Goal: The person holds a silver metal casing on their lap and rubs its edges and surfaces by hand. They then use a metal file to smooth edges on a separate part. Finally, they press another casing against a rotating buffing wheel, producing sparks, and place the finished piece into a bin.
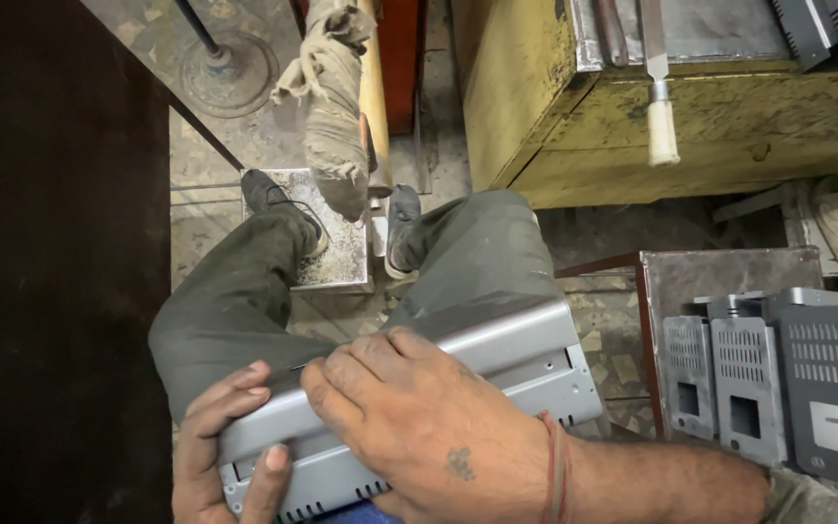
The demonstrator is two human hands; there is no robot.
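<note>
We look down at our own lap. Our left hand (225, 451) wraps the near end of a long grey folded sheet-metal casing (497, 364), fingers curled over its edge. Our right hand (419, 422) lies flat on top, just beside the left. Right of that hand stand more grey perforated metal panels (778, 383). Beyond our knees sit a cloth-wrapped post (334, 116) and a worn yellow metal bench (632, 116).

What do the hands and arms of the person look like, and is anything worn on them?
Both hands are bare, with no gloves. The right hand has a thin red thread tied around its wrist, a small dark mark on its back, and grime on the fingers. Its forearm is bare up to a greyish sleeve edge at the frame corner. The left hand shows no ring or band.
</note>
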